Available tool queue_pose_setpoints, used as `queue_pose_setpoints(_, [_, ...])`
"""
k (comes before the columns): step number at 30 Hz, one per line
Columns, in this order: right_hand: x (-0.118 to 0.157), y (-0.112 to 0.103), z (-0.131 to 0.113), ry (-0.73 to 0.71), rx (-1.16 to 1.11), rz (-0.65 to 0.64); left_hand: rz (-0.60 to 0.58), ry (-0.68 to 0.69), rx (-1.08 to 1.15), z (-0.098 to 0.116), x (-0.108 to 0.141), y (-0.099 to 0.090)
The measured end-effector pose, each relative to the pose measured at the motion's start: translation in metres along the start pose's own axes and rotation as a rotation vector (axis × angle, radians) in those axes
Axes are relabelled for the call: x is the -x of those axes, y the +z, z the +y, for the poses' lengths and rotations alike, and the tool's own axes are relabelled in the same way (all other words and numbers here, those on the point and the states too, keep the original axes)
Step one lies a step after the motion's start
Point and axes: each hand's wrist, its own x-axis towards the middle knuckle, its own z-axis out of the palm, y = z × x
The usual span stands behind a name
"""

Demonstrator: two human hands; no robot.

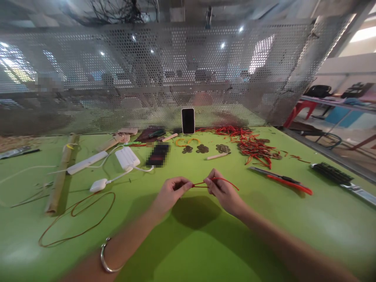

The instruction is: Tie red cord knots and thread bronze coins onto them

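A red cord (200,185) is stretched between my two hands above the green table (188,250). My left hand (175,192) pinches one end between thumb and forefinger. On the other side my right hand (221,190) is closed on the cord, and a loose tail curves out to the right. Two strands run side by side in the short gap between the hands. Beyond them lie several coin clusters (202,149) and a pale-handled tool (217,156). Farther right is a heap of coins tied with red cord (255,149).
A phone (188,121) stands upright against the perforated metal screen (182,70). On the left are a white power bank (127,158), cables, a bamboo stick (61,176) and a thin brown cord (96,224). To the right lie a red utility knife (282,181) and a black brush (331,174).
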Motion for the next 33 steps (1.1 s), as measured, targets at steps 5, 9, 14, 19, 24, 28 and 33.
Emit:
queue_pose_setpoints(5, [-0.001,-0.003,0.003,-0.051,0.143,-0.014,0.02,-0.021,-0.04,-0.003,0.005,0.003])
queue_pose_setpoints(9, [-0.005,-0.004,0.003,-0.201,0.149,0.066,-0.004,-0.007,-0.077,0.0,0.007,0.006])
queue_pose_setpoints(14, [-0.007,-0.003,0.006,-0.086,0.03,0.157,-0.011,-0.006,-0.03,0.0,0.007,0.009])
queue_pose_setpoints(19, [-0.006,-0.002,0.005,0.136,-0.012,-0.124,0.067,-0.024,0.006,0.001,0.009,0.007])
queue_pose_setpoints(24, [-0.004,0.0,-0.004,0.143,0.069,-0.221,0.077,-0.034,0.005,-0.001,0.004,0.003])
queue_pose_setpoints(28, [-0.003,0.002,-0.005,0.148,0.046,-0.216,0.127,-0.033,0.021,-0.006,-0.003,-0.003])
queue_pose_setpoints(33, [-0.001,0.006,-0.003,0.138,0.067,-0.229,0.11,-0.036,0.02,-0.007,-0.005,-0.004])
